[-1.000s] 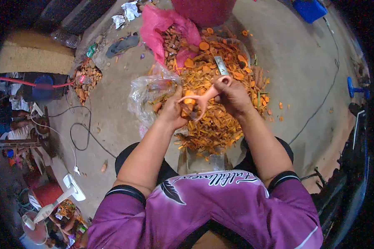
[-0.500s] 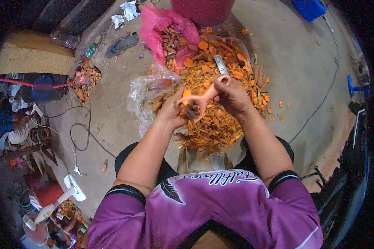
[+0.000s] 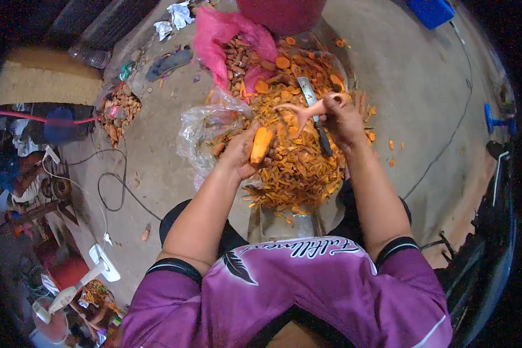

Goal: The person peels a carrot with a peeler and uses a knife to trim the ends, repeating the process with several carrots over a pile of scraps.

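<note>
So my left hand [image 3: 242, 153], arm stretched forward, grips a stubby bright-orange root [image 3: 261, 145], underside hidden, above the heaped orange-brown peelings [image 3: 298, 185]. The pale-pink Y-shaped peeler [image 3: 305, 113] partly covers a black-handled metal knife [image 3: 307, 90]; my right hand's [image 3: 343, 120] clutching that peeler, handle half hidden.

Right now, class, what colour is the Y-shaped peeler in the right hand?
The peeler is peachy pink, seen best in the head view.
</note>
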### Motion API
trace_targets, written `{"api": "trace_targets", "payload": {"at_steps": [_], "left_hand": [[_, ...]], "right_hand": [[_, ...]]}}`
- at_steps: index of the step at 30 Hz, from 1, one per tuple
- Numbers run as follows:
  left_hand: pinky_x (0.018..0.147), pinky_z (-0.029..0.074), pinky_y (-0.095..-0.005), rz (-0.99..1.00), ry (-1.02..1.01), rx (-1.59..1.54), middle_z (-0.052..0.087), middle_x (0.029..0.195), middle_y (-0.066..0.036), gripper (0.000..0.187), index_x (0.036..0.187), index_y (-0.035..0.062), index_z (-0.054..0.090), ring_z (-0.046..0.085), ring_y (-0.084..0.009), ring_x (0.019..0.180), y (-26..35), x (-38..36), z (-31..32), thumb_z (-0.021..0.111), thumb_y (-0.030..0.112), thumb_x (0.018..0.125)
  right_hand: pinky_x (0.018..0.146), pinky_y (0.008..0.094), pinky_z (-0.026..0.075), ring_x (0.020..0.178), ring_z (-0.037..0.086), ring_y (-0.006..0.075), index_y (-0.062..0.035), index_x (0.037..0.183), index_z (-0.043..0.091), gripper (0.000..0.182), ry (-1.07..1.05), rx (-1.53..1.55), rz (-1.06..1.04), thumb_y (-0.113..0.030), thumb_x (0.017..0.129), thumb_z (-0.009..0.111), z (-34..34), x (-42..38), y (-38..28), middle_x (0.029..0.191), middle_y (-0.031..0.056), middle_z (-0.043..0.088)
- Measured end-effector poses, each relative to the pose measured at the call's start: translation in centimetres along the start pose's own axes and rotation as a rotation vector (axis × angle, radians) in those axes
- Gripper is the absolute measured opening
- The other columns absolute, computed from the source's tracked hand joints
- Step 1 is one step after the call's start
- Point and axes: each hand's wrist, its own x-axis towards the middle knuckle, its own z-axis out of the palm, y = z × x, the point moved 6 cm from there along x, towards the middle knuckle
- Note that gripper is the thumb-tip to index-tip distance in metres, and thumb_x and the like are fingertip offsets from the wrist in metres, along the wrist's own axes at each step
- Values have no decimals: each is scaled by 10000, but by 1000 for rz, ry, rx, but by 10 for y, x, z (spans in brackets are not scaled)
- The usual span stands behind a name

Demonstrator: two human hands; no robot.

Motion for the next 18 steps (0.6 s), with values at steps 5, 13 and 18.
{"api": "trace_targets", "payload": {"at_steps": [5, 13, 18], "left_hand": [[622, 474, -352, 70, 179, -168, 537, 799, -84, 377, 962, 57, 484, 545, -206, 714, 5, -8, 21, 366, 392, 836], [591, 482, -332, -67, -186, -11, 546, 861, -78, 396, 999, 93, 470, 553, -183, 722, 3, -2, 15, 365, 433, 826], [496, 467, -265, 206, 235, 97, 557, 835, -39, 442, 1011, 92, 461, 555, -135, 664, 8, -2, 16, 343, 472, 819]], "right_hand": [[462, 226, 426, 540, 514, 113, -41, 844, 505, 209, -278, -60, 111, -213, 750, 579, 46, -28, 17, 703, 47, 533], [458, 233, 427, 523, 501, 116, -49, 815, 506, 170, 13, -32, -47, -201, 765, 563, -12, 12, 1, 662, 41, 525], [449, 224, 418, 495, 487, 113, -51, 818, 511, 171, -117, -37, 79, -199, 758, 574, 33, -18, 12, 657, 34, 525]]}}
